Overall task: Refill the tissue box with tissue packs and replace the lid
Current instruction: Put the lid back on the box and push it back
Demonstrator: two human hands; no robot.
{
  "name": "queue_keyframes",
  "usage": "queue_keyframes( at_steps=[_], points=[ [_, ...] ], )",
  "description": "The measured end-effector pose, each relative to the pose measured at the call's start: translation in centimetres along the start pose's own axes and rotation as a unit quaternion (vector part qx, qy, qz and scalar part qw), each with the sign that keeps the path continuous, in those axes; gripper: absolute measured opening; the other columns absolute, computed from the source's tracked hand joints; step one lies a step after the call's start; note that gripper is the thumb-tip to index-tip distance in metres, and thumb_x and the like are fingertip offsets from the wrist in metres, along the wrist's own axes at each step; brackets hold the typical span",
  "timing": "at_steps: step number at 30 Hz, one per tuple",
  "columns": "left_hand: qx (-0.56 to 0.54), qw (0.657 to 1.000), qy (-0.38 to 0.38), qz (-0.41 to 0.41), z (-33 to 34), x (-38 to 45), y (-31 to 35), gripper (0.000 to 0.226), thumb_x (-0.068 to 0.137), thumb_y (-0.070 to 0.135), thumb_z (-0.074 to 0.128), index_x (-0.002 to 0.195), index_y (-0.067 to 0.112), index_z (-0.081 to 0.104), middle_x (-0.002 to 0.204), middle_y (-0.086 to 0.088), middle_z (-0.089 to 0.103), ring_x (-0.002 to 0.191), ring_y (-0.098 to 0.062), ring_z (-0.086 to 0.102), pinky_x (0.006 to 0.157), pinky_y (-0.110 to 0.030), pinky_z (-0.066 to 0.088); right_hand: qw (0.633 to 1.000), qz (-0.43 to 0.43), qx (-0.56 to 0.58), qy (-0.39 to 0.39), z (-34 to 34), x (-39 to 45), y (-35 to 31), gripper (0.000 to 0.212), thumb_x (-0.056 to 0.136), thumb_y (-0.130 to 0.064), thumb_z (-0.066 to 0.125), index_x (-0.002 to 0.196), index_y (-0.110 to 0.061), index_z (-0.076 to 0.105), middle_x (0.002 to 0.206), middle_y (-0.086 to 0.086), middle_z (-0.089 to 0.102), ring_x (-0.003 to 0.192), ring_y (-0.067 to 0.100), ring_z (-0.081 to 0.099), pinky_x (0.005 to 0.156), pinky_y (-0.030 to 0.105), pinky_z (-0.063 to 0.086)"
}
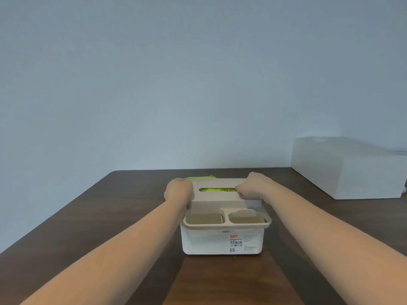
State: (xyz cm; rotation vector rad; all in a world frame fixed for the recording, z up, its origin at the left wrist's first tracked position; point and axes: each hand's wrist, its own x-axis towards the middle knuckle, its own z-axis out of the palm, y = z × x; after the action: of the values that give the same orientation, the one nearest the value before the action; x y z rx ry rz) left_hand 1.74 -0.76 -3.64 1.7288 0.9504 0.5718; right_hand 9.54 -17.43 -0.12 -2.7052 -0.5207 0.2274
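Observation:
A white tissue box [207, 243] with two front compartments stands in the middle of the dark wooden table [88, 216]. Its beige lid [217, 195] lies over the box's rear part, and a green and yellow tissue pack [217, 190] shows through the lid's slot. More green packaging [199, 177] sticks up behind the lid's far left edge. My left hand [178, 191] grips the lid's left end. My right hand [253, 187] holds the lid's right end, fingertips at the slot's edge.
A large white box [348, 168] stands at the table's back right. A pale wall rises behind the table's far edge. A label with a barcode is on the tissue box's front.

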Motion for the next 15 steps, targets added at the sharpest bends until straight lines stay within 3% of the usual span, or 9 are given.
queue_keyframes(
  at_steps=[3, 7, 9, 11, 13, 15],
  points=[
    [0.001, 1.0, -0.013, -0.001, 0.1, -0.3, -0.2, 0.048, 0.083, -0.007, 0.033, 0.124, -0.001, 0.058, 0.055, -0.009, 0.035, 0.041, -0.02, 0.031, 0.029, -0.003, 0.021, 1.0, 0.005, 0.005, -0.003, 0.3, 0.6, 0.2, 0.015, 0.086, -0.026, 0.055, 0.091, -0.013, 0.049, 0.074, 0.0, 0.048, 0.081, 0.023, 0.054, 0.072, 0.03, 0.045],
    [0.008, 1.0, -0.026, -0.006, 0.2, 0.4, -0.1, 0.048, 0.083, -0.009, 0.032, 0.127, -0.009, 0.051, 0.027, -0.005, 0.034, 0.015, -0.018, 0.027, 0.035, -0.016, 0.023, 1.0, 0.001, 0.004, 0.006, 0.5, 1.1, 0.1, 0.014, 0.087, -0.025, 0.055, 0.088, -0.012, 0.051, 0.072, 0.001, 0.048, 0.079, 0.023, 0.053, 0.07, 0.029, 0.044],
    [-0.026, 1.0, -0.016, 0.007, 0.1, 0.3, -0.1, 0.038, 0.086, -0.006, 0.036, 0.115, -0.006, 0.061, 0.031, 0.001, 0.042, 0.031, -0.018, 0.044, 0.043, -0.021, 0.027, 1.0, 0.0, -0.001, -0.001, 0.6, 1.3, -0.2, 0.013, 0.087, -0.023, 0.055, 0.084, -0.011, 0.053, 0.073, 0.001, 0.049, 0.079, 0.023, 0.053, 0.069, 0.029, 0.043],
    [-0.068, 0.997, -0.009, 0.034, 0.2, 0.8, -0.4, 0.023, 0.091, 0.002, 0.043, 0.094, 0.01, 0.064, 0.059, 0.003, 0.047, 0.068, -0.022, 0.05, 0.052, -0.02, 0.035, 1.0, 0.0, -0.008, -0.008, 0.8, 1.4, -0.5, 0.016, 0.087, -0.022, 0.055, 0.075, -0.012, 0.052, 0.073, 0.001, 0.05, 0.079, 0.023, 0.053, 0.07, 0.029, 0.043],
    [-0.077, 0.996, -0.004, 0.039, 0.4, 1.2, -0.8, 0.015, 0.092, 0.006, 0.045, 0.089, 0.014, 0.058, 0.067, 0.003, 0.045, 0.077, -0.023, 0.046, 0.055, -0.019, 0.036, 1.0, 0.004, -0.013, -0.012, 1.0, 1.6, -0.5, 0.02, 0.087, -0.022, 0.055, 0.071, -0.011, 0.05, 0.071, 0.002, 0.049, 0.08, 0.024, 0.052, 0.07, 0.029, 0.043],
    [-0.068, 0.997, -0.006, 0.034, 0.4, 1.3, -0.9, 0.019, 0.091, 0.006, 0.046, 0.096, 0.013, 0.062, 0.068, -0.002, 0.05, 0.078, -0.025, 0.047, 0.054, -0.021, 0.036, 1.0, 0.012, -0.007, -0.012, 1.1, 1.7, -0.4, 0.023, 0.086, -0.021, 0.056, 0.067, -0.012, 0.048, 0.071, 0.002, 0.049, 0.08, 0.026, 0.052, 0.069, 0.029, 0.042]
  ],
)
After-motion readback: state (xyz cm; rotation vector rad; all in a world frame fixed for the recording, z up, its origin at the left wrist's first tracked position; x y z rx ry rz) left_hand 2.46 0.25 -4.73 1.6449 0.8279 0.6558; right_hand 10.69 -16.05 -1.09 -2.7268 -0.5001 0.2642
